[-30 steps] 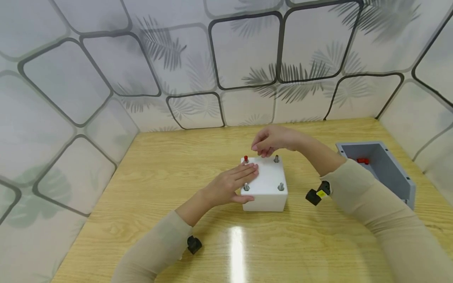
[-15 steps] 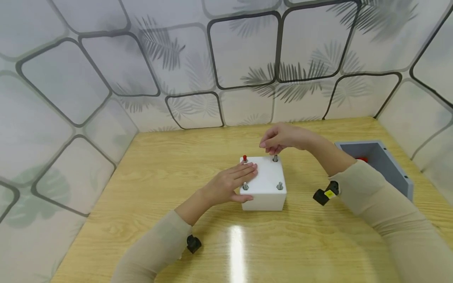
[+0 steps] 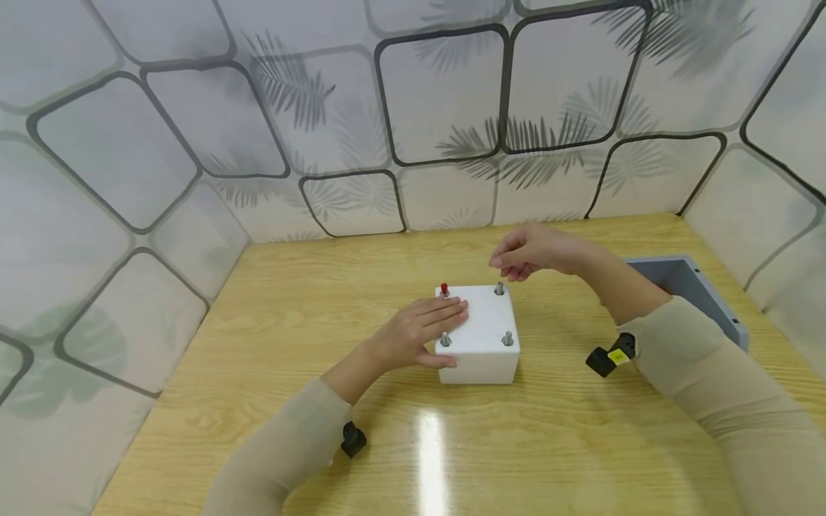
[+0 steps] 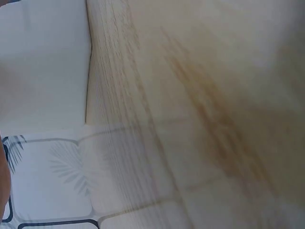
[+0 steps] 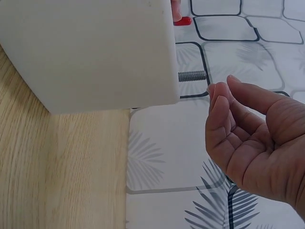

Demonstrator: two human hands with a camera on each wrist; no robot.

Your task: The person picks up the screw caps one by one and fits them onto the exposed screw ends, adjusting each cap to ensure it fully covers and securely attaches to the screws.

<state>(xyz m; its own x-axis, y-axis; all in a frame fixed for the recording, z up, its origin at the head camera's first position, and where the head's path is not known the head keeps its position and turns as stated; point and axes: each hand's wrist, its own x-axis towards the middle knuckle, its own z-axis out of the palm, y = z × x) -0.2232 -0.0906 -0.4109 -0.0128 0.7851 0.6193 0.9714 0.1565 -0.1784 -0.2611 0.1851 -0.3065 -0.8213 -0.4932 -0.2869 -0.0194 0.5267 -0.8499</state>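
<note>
Left hand (image 3: 408, 333) lies palm down, fingers extended; right hand (image 3: 540, 249) is raised, fingers loosely bent, thumb apart; both are released. Wood-grain table (image 3: 290, 308) carries a white box (image 3: 488, 314) beneath the left hand. Metal studs (image 3: 508, 339) rise from its corners; a red cap (image 3: 444, 287) stands at the far-left corner.

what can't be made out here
Grey plastic bin: interior mostly hidden by beige right sleeve, head view.
White boxy block: underside hidden by its body, head view.
Bare left hand: mostly cut off by left edge, left wrist view.
Pale wooden table: grain partly blurred, left wrist view.
</note>
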